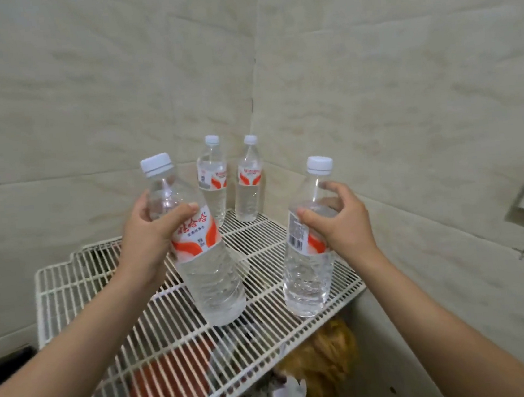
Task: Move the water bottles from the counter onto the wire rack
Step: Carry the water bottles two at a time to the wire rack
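Left hand and right hand each curl fingers around 1 bottle, left bottle tilted, right bottle nearly upright, over the wire rack — 2 more bottles stand at its back corner.

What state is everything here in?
Left clear plastic white-capped water bottle: capped, tilted, held by left hand.
Right clear plastic white-capped water bottle: capped, nearly upright, held by right hand.
Rear left clear bottle: capped, upright, on white wire rack.
Rear right clear bottle: capped, upright, on rack.
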Demonstrator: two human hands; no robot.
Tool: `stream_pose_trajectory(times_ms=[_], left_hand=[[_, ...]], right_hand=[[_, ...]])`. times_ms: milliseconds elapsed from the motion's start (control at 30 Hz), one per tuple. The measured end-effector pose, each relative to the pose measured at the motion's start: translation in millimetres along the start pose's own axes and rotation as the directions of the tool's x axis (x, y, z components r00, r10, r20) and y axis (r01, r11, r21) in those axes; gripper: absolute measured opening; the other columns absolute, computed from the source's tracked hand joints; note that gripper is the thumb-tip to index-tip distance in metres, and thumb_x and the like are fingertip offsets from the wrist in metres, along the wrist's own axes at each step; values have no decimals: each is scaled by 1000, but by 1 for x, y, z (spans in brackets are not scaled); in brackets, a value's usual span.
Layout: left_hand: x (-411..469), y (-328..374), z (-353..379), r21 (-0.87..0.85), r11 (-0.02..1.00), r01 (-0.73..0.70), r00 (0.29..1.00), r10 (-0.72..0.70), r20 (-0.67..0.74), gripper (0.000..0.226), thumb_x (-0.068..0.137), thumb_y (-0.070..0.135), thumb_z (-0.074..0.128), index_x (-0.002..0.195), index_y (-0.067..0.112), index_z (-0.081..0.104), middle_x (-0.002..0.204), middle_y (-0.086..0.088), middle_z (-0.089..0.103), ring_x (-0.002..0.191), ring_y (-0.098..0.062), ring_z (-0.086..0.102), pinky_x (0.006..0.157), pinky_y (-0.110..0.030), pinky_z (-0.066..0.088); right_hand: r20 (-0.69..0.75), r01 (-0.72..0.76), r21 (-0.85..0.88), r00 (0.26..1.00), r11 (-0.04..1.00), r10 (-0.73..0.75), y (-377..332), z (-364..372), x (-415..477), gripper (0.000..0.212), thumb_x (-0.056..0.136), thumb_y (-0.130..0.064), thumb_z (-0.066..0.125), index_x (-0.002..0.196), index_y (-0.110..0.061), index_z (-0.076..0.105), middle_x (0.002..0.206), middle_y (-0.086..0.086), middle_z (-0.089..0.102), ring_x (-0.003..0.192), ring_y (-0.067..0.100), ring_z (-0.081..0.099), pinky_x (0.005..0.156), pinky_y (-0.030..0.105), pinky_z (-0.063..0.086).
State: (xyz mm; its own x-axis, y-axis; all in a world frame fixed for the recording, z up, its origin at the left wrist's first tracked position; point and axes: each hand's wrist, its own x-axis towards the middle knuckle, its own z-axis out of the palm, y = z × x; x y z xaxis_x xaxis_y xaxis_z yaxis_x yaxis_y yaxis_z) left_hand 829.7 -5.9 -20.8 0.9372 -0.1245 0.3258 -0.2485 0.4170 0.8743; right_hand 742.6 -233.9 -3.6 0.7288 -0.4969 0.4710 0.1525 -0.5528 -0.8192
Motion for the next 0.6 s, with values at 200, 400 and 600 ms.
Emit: stream_pose_trajectory(times_ms=[200, 400, 600], left_hand=[[40, -15, 11, 121, 993, -4, 996, 16, -93, 48, 70, 10, 70, 115, 14, 52, 86, 2, 68, 69, -13, 69, 54, -24, 53], [89, -34, 32, 215, 976, -40, 980, 80, -181, 62, 71, 15, 71, 127, 13, 45, 105, -8, 65, 81, -18, 66, 58, -25, 51], [139, -68, 63, 393, 918, -57, 985, 116, -127, 74, 67, 16, 77, 131, 19, 39, 106, 1, 58, 94, -22, 62, 66, -27, 52]], right_hand=[[83, -80, 67, 994, 995, 74, 27, 28, 51, 66, 60, -32, 80, 117, -23, 47, 103, 6, 63, 88, 22, 64, 82, 48, 55], [173, -129, 123, 979, 984, 107, 47, 54, 118, 66, 61, -33, 78, 119, -24, 45, 114, 11, 58, 96, 27, 61, 87, 50, 52], [202, -80, 160, 978, 984, 47, 59, 85, 172, 75, 61, -29, 81, 124, -20, 42, 121, 8, 57, 102, 23, 58, 90, 44, 50]])
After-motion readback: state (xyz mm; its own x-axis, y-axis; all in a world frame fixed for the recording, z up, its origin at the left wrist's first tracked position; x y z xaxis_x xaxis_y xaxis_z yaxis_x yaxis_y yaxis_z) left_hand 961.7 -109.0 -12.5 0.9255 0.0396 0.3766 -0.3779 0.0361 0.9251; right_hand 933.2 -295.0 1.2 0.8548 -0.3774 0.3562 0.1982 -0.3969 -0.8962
